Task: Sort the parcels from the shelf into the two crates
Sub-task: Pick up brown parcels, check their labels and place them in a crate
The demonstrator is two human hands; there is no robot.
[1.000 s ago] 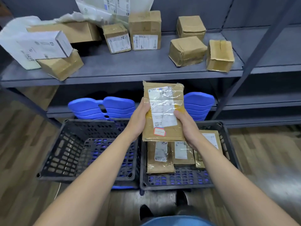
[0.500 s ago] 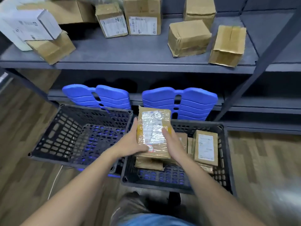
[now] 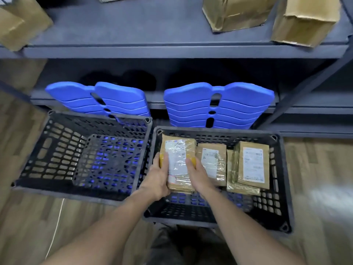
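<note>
Parcel (image 3: 177, 161): flat brown packet, white label up under clear tape, inside the right crate (image 3: 284, 178) at its left end; whether it rests on the crate bottom cannot be told
Left hand (image 3: 158, 180): grips the parcel's left edge, thumb on top, fingers hidden beneath
Right hand (image 3: 198, 176): grips the parcel's right edge, thumb on top beside the label, fingers hidden beneath
Right crate: black mesh, on the floor (image 3: 315, 188) just in front of the shelf (image 3: 133, 25)
Other parcels (image 3: 212, 163): in the right crate, labels up; one lies just beside the held parcel, and at the right end one more (image 3: 253, 165) lies on top of another
Left crate (image 3: 57, 150): black mesh, just beside the right crate, corners nearly touching; blue shows through its bottom
Blue panels (image 3: 217, 104): two stacks leaning against the lower shelf, one behind each crate
Boxes (image 3: 235, 12): brown cardboard, on the upper shelf, two at right and one at the left edge
Cable (image 3: 55, 232): thin, white, on the floor near the left crate
</note>
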